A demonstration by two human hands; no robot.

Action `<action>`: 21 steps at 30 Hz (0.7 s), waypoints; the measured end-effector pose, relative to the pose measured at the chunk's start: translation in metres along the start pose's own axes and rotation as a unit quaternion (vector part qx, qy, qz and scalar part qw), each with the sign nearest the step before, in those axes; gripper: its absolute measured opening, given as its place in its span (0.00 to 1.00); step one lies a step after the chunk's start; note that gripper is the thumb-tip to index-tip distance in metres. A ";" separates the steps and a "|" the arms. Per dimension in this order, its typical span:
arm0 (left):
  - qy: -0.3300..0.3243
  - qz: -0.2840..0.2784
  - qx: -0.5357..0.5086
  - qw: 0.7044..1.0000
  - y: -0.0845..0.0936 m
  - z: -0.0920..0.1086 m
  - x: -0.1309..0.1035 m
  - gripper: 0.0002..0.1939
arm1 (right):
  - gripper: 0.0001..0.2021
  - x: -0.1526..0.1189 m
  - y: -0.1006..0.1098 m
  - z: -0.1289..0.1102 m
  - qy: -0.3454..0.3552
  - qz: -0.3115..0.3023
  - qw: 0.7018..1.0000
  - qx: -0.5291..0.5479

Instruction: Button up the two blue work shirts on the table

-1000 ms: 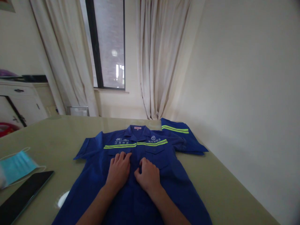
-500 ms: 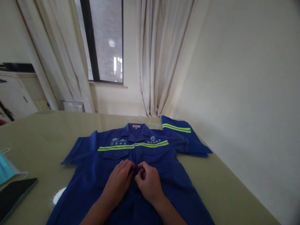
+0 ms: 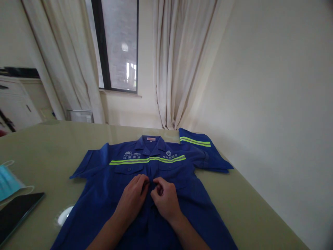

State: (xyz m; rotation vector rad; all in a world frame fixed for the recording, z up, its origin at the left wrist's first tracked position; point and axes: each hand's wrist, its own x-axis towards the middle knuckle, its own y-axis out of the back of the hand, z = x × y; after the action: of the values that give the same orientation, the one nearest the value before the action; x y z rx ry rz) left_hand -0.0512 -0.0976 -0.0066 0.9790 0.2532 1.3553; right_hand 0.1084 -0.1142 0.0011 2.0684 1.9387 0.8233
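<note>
A blue short-sleeved work shirt (image 3: 104, 194) lies spread front up, its collar pointing away from me. A yellow-green reflective stripe (image 3: 130, 161) crosses its chest below white printing. My left hand (image 3: 134, 194) is closed on the front placket, fingers curled down at the middle of the shirt. Just to its right, my right hand (image 3: 165, 198) pinches the other side of the placket, thumb against fingers. The fingertips of both hands nearly meet below the chest pockets. Whether a button sits between them is hidden.
A folded blue garment with a reflective stripe (image 3: 195, 141) lies at the back right, partly beneath the shirt's sleeve. On the left of the table (image 3: 59, 146) are a blue face mask (image 3: 9, 182) and a black phone (image 3: 20, 213). A wall (image 3: 273, 121) borders the table's right side.
Both hands stay at the placket, with only slight finger movement. The whole view has shifted a little; the shirt lies as before.
</note>
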 end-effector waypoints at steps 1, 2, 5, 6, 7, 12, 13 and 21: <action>0.004 -0.003 -0.004 1.000 0.000 -0.001 0.000 0.06 | 0.15 0.000 0.000 -0.001 0.001 -0.004 1.000 -0.002; 0.007 -0.007 -0.008 1.000 -0.001 -0.002 0.000 0.06 | 0.15 0.000 0.001 -0.001 0.001 -0.006 1.000 -0.003; 0.005 -0.021 -0.023 0.999 0.001 -0.002 -0.001 0.06 | 0.10 0.001 0.003 -0.003 -0.001 -0.011 1.000 0.009; 0.002 -0.025 -0.027 0.999 0.002 -0.001 0.000 0.07 | 0.09 0.002 0.003 -0.004 0.003 -0.014 1.000 0.015; 0.000 -0.027 -0.030 0.999 0.004 0.000 0.000 0.08 | 0.10 0.003 0.004 -0.005 0.009 -0.016 1.000 0.022; 0.002 -0.041 -0.046 0.998 0.008 0.007 0.001 0.12 | 0.13 0.006 0.002 -0.002 0.003 -0.020 0.998 0.065; 0.003 -0.041 -0.053 0.998 0.008 0.007 0.002 0.12 | 0.12 0.006 0.001 0.000 -0.007 -0.023 0.997 0.076; 0.038 -0.025 -0.112 0.993 0.002 -0.005 0.005 0.08 | 0.22 0.019 0.007 0.010 -0.126 -0.154 0.956 0.215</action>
State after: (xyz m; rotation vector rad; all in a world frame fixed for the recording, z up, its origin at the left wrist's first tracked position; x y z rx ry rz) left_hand -0.0548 -0.0915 -0.0064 0.7313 0.1774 1.3436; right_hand 0.1198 -0.0949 0.0014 1.8746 2.3550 0.0669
